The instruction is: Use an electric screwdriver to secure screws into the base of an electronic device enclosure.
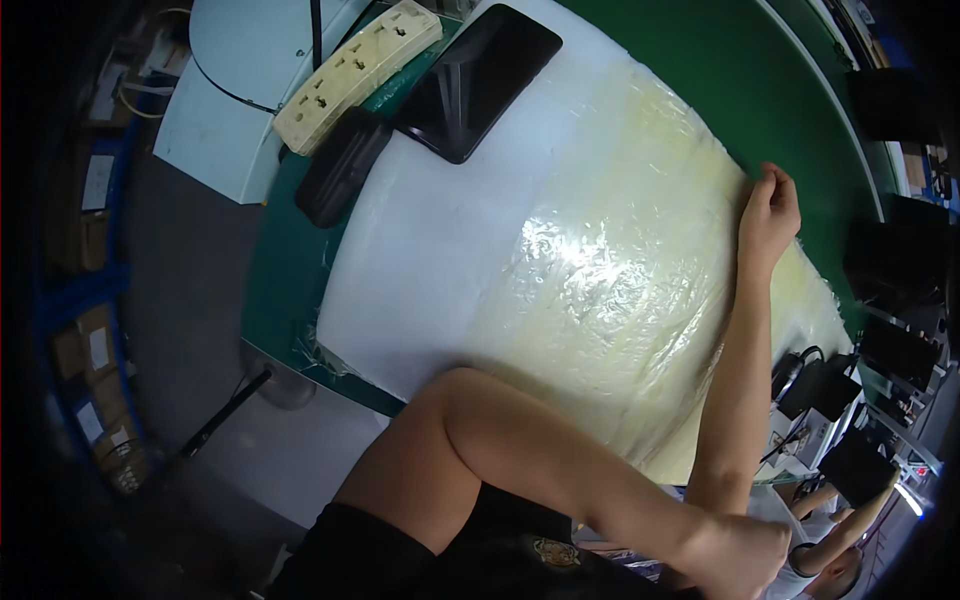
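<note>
- closest thing is the left hand, down by the right elbow, with that arm folded across in front. Fingers are curled in like a loose fist, can't tell if there's anything in it
- black sleeve on the left arm, just off the near edge of the bench, which is green btw
- big plastic-wrapped slab, white on its left part and yellowish toward the right, lying flat over most of the bench. Film is super shiny and wrinkly. Its near left corner sits just in from the bench's near left corner
- right hand is out at the slab's right edge, fingers bent and bunched up with the thumb. Can't tell if they're pinching the film or just resting there
- black rounded case by the bench's left edge, right beside the slab
- glossy black flat device, kinda phone-shaped, over the slab's far left corner
- cream power strip past the case, along the left edge
- pale cabinet off the bench's left edge
- blue rack with cardboard boxes, way off left
- co-worker's raised arm well off right, near a dark panel
</note>
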A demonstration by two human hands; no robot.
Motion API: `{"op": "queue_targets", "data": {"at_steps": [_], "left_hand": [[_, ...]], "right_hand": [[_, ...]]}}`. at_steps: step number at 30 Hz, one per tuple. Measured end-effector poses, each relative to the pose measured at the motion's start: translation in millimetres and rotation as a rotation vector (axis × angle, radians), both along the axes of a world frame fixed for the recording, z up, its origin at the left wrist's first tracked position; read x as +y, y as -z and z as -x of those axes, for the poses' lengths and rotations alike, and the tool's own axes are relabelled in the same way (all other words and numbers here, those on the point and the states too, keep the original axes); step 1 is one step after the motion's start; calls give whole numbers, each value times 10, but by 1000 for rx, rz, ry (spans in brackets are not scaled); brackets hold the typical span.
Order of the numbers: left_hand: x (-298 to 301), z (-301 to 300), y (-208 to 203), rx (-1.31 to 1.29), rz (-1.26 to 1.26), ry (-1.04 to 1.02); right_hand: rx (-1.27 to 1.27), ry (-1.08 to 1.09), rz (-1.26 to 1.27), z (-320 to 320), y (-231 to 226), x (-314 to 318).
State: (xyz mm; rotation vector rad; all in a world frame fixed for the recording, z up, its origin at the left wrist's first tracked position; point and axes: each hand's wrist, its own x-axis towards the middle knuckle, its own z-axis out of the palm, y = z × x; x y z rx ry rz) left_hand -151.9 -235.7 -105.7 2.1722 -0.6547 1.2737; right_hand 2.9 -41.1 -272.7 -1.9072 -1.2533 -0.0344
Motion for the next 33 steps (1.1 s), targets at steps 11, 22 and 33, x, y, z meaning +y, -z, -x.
{"op": "queue_targets", "data": {"at_steps": [11,22,33], "left_hand": [[-212,771,-242,203,-154,-174],[-180,866,-284,315,-267,-312],[-194,745,-196,468,-213,-134]], "right_hand": [[-93,48,18,-30,3,-13],[-149,46,-37,-19,30,16],[218,-21,-178,-152,80,-40]]}}
